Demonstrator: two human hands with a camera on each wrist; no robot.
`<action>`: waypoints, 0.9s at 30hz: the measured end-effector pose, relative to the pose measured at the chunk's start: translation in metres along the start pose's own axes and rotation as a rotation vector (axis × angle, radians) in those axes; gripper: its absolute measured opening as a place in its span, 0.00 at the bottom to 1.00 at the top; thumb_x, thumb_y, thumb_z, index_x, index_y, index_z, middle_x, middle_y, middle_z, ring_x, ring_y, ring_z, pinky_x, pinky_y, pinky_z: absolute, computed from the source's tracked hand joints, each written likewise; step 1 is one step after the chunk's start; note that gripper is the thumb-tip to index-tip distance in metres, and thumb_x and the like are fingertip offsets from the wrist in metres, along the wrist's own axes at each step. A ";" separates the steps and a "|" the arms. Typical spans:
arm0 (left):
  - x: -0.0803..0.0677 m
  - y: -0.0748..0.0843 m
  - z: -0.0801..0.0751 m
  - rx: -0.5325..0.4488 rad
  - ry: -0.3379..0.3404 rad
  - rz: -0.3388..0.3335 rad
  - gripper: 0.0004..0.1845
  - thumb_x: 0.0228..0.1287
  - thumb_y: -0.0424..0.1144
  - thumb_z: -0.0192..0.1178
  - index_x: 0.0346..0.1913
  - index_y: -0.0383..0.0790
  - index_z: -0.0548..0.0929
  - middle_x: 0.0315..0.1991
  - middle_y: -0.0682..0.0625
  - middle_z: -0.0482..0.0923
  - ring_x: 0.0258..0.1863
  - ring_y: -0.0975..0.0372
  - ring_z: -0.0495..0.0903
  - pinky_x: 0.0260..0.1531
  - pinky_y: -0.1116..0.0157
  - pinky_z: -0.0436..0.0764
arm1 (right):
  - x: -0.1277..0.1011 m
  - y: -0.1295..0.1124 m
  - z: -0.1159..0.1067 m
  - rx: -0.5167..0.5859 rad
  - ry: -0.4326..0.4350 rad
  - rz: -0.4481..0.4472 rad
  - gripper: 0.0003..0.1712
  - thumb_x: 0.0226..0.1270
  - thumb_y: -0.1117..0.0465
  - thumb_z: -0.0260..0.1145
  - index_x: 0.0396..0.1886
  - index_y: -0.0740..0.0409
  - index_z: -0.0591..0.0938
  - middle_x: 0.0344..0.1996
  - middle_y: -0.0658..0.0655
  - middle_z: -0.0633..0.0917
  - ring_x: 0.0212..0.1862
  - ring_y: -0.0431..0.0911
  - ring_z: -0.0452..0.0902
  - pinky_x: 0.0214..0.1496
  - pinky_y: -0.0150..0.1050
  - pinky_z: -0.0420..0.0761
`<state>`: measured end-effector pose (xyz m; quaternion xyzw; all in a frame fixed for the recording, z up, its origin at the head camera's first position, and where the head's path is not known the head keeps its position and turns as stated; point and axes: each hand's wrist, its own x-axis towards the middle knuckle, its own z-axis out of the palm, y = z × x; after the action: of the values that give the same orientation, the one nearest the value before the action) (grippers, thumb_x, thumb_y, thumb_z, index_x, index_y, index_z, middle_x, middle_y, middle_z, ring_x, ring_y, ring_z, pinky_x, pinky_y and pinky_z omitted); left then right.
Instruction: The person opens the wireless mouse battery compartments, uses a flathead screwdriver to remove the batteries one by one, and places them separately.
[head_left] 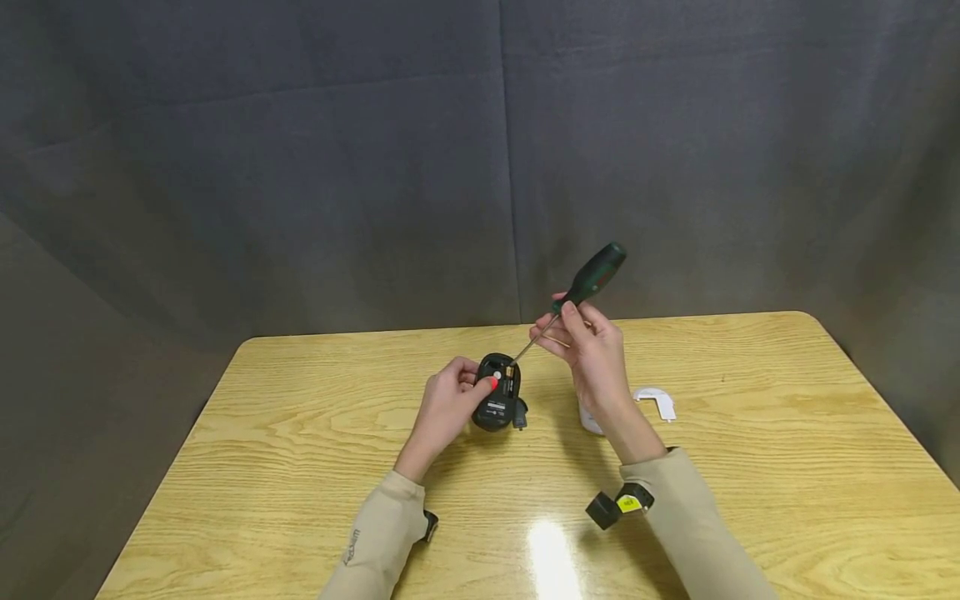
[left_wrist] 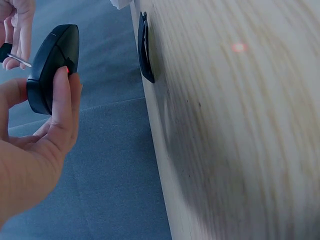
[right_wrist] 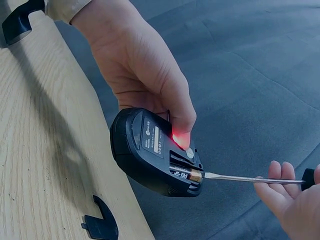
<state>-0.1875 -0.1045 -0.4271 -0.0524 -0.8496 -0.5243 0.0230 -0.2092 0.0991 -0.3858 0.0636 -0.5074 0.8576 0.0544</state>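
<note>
Left hand: my left hand (head_left: 444, 406) grips the computer mouse (head_left: 498, 403), fingers curled round its body, thumb tip pressed on the underside beside the open battery bay, where the sensor lights it red.
Right hand: my right hand (head_left: 588, 343) pinches the screwdriver (head_left: 577, 297) between thumb and fingertips, where the green handle meets the shaft.
Mouse position: held belly-up and tilted, lifted off the table (head_left: 750, 467), above its middle.
Screwdriver position: handle up and behind the mouse; the flat tip (right_wrist: 209, 175) sits at the end of the battery (right_wrist: 186, 174).
Battery position: I see it seated in its slot, brass-coloured end towards the tip.
Battery cover: a black cover (right_wrist: 101, 225) lies flat on the table just below the mouse.
White part: a white curved piece (head_left: 656, 401) lies on the table to the right of the mouse, well apart from it, with another white object beside it partly hidden by my right wrist.
Risk 1: in my judgement the tip could skid off the rounded battery end if levered too steeply, and jab my left thumb, which lies close by.
Risk 2: prying hard could bend the contact spring or crack the slot wall.
Risk 3: a freed battery could spring out and roll off the table.
Risk 4: leverage could twist the unsupported mouse in my grip.
</note>
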 end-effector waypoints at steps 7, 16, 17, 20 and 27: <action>-0.001 0.001 0.000 0.011 -0.001 0.003 0.14 0.69 0.38 0.65 0.50 0.31 0.83 0.38 0.46 0.82 0.35 0.59 0.79 0.39 0.61 0.81 | 0.000 0.000 -0.001 -0.004 0.009 0.025 0.13 0.84 0.60 0.54 0.55 0.65 0.77 0.32 0.56 0.88 0.39 0.47 0.89 0.54 0.47 0.86; -0.001 -0.002 -0.003 0.041 0.007 0.008 0.15 0.70 0.40 0.65 0.49 0.30 0.82 0.38 0.45 0.82 0.34 0.59 0.81 0.36 0.63 0.81 | 0.002 -0.001 -0.004 0.015 0.039 0.055 0.12 0.83 0.61 0.56 0.52 0.65 0.79 0.29 0.56 0.89 0.37 0.47 0.90 0.50 0.42 0.87; 0.000 -0.002 -0.005 0.034 0.015 0.007 0.15 0.70 0.40 0.65 0.49 0.30 0.82 0.38 0.44 0.82 0.35 0.59 0.82 0.37 0.63 0.81 | 0.002 0.000 -0.004 0.014 0.041 0.060 0.12 0.83 0.61 0.56 0.52 0.66 0.79 0.29 0.56 0.89 0.36 0.48 0.90 0.48 0.41 0.87; 0.001 -0.001 -0.008 -0.007 0.038 -0.006 0.15 0.69 0.41 0.65 0.48 0.31 0.81 0.38 0.44 0.82 0.38 0.58 0.84 0.40 0.63 0.82 | 0.002 0.000 -0.004 0.000 0.041 0.070 0.12 0.83 0.62 0.56 0.52 0.68 0.79 0.28 0.56 0.89 0.34 0.48 0.90 0.47 0.40 0.88; 0.003 -0.003 -0.008 -0.105 -0.002 -0.108 0.15 0.70 0.40 0.64 0.48 0.29 0.81 0.35 0.44 0.83 0.32 0.60 0.81 0.37 0.56 0.85 | 0.002 0.001 -0.009 -0.004 0.052 0.077 0.13 0.83 0.60 0.57 0.52 0.66 0.80 0.29 0.56 0.90 0.35 0.48 0.90 0.50 0.43 0.87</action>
<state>-0.1911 -0.1129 -0.4253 -0.0082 -0.8224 -0.5687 -0.0088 -0.2117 0.1060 -0.3908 0.0217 -0.5095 0.8595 0.0349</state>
